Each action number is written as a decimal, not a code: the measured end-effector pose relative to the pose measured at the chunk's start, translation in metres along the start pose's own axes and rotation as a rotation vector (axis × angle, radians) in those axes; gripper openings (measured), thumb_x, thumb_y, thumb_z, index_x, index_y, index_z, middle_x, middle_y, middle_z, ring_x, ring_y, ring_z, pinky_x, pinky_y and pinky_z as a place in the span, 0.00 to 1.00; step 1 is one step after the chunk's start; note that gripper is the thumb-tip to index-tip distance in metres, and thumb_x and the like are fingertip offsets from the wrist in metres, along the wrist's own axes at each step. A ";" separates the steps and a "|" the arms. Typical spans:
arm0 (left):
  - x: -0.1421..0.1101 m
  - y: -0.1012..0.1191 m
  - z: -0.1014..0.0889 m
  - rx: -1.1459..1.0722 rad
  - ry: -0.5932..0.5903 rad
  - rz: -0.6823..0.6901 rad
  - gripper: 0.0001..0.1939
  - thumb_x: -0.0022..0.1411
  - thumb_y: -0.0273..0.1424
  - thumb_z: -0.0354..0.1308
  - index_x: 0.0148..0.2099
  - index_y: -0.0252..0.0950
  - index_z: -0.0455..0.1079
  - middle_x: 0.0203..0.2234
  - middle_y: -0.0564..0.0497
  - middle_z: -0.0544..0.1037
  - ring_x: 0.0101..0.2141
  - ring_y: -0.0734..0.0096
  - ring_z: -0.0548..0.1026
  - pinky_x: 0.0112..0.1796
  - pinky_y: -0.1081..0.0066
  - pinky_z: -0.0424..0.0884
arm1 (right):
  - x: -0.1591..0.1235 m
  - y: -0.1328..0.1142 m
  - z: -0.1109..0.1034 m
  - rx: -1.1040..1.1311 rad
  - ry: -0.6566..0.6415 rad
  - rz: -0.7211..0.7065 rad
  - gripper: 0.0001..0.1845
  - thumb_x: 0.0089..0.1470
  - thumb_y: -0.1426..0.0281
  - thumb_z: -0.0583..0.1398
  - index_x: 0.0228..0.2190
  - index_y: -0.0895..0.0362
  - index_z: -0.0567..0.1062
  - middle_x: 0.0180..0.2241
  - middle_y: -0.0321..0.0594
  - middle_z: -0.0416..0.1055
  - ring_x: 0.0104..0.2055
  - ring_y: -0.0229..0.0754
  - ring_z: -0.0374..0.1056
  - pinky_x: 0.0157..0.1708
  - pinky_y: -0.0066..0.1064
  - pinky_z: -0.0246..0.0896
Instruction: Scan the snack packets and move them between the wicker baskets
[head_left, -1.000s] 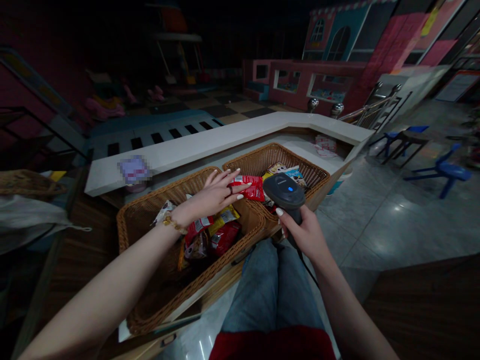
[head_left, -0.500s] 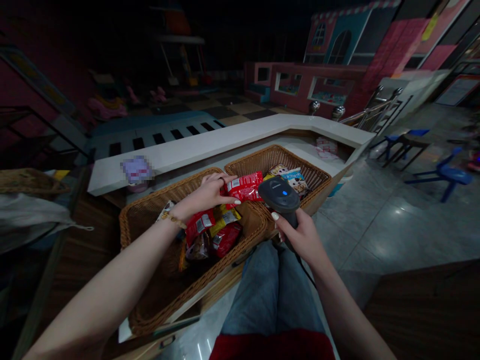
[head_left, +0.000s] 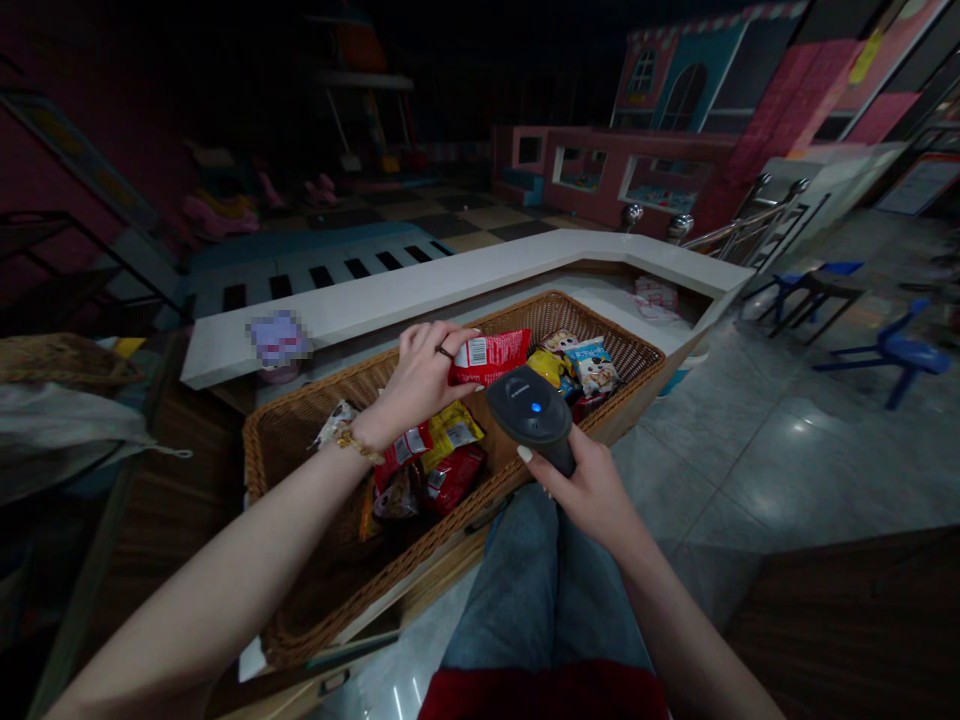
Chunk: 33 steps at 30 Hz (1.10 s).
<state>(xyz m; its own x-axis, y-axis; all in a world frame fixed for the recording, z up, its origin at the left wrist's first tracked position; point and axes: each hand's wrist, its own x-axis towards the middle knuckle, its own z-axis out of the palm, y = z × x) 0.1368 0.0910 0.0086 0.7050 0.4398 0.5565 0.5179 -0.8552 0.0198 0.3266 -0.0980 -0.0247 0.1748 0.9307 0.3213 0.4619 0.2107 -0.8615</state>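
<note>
Between the thumb and fingers of my left hand (head_left: 429,372) is a red snack packet (head_left: 499,355), its white barcode label facing up. It is raised over the place where two wicker baskets meet. My right hand (head_left: 589,480) grips a dark barcode scanner (head_left: 531,405) with a blue light on top; its head is close to the packet's lower right side. Several red, yellow and brown packets (head_left: 454,478) lie in the left basket (head_left: 300,640) below my left wrist. Blue, yellow and other packets (head_left: 595,366) sit in the right basket (head_left: 637,345).
A white counter ledge (head_left: 450,268) runs behind the baskets, with a blurred purple item (head_left: 277,340) at its left. A pink-and-white thing (head_left: 656,297) lies on the shelf at right. Blue stools (head_left: 896,345) stand on the tiled floor, and a pale cloth bag (head_left: 67,430) is at far left.
My left hand has lifted the red packet slightly, turning its barcode more into view. The scanner in my right hand has moved left and a little down, uncovering packets in the right basket.
</note>
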 end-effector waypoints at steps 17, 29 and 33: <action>0.001 0.003 0.000 0.027 -0.029 -0.030 0.36 0.61 0.37 0.68 0.68 0.39 0.61 0.56 0.39 0.71 0.56 0.47 0.67 0.59 0.48 0.58 | -0.002 0.001 -0.003 -0.041 0.041 -0.018 0.11 0.58 0.64 0.61 0.42 0.55 0.76 0.33 0.38 0.80 0.35 0.47 0.76 0.36 0.31 0.68; 0.000 0.002 0.003 0.008 -0.039 -0.045 0.36 0.61 0.36 0.68 0.67 0.39 0.60 0.56 0.38 0.70 0.57 0.47 0.67 0.60 0.46 0.57 | -0.003 -0.004 -0.006 -0.026 0.014 0.027 0.11 0.60 0.63 0.61 0.42 0.54 0.76 0.27 0.37 0.78 0.30 0.47 0.75 0.33 0.33 0.68; 0.001 0.005 -0.001 -0.017 -0.032 -0.024 0.34 0.63 0.36 0.66 0.67 0.41 0.60 0.55 0.39 0.71 0.55 0.49 0.68 0.60 0.48 0.57 | -0.004 -0.003 -0.006 -0.024 0.029 0.014 0.11 0.59 0.64 0.61 0.42 0.55 0.76 0.31 0.39 0.80 0.32 0.47 0.76 0.35 0.32 0.68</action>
<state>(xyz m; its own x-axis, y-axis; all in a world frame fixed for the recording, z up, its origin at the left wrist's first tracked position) 0.1398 0.0867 0.0103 0.7076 0.4687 0.5289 0.5269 -0.8486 0.0471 0.3296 -0.1038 -0.0207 0.2065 0.9242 0.3211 0.4797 0.1904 -0.8565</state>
